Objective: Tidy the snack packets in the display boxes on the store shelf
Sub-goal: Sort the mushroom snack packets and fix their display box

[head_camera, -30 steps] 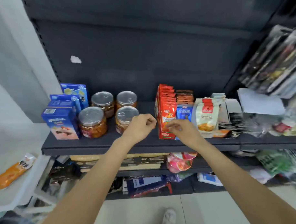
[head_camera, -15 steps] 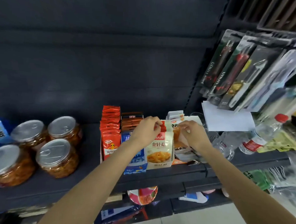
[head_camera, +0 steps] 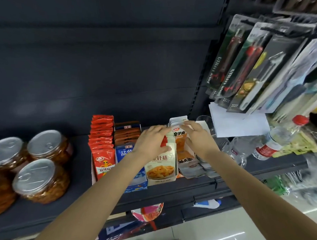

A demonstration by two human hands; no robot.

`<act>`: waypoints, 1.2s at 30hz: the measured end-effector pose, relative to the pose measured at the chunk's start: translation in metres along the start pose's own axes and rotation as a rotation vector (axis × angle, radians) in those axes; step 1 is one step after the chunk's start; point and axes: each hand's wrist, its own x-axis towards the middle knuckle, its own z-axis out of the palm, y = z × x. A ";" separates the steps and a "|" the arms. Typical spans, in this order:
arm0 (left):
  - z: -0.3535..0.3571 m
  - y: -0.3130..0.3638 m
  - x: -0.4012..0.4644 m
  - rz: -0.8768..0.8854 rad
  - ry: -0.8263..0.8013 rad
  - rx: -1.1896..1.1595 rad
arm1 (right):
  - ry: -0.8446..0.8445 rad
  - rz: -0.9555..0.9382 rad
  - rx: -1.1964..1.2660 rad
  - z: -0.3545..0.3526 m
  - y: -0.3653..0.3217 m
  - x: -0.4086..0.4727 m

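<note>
A: Where are the hands sitting?

B: Both are working on the row of cream-white snack packets [head_camera: 161,163] standing in a white cardboard display box [head_camera: 162,181] on the dark grey metal shelf [head_camera: 169,190]. The left hand [head_camera: 151,141] is gripping the row's front packets, thumb curling onto their face. The right hand [head_camera: 198,137] is pinching the white packet tops at the back.

A: And beside them?

B: Red foil snack packets [head_camera: 103,144] are standing in the left box, a blue-and-white carton [head_camera: 125,152] is standing between, and clear lidded jars of orange pickles [head_camera: 42,180] are sitting well apart to the left.
</note>
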 end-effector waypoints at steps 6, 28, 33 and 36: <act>0.006 0.012 -0.001 -0.080 0.069 0.091 | 0.102 -0.133 -0.077 0.001 0.015 0.017; 0.006 0.054 0.012 -0.328 0.287 -0.241 | 0.483 -0.141 0.701 -0.074 0.061 0.021; -0.001 0.060 0.015 -0.344 0.364 -0.522 | 0.462 0.043 1.209 -0.076 0.080 0.012; -0.006 0.064 0.019 -0.446 0.378 -0.686 | 0.491 0.023 1.302 -0.078 0.081 0.005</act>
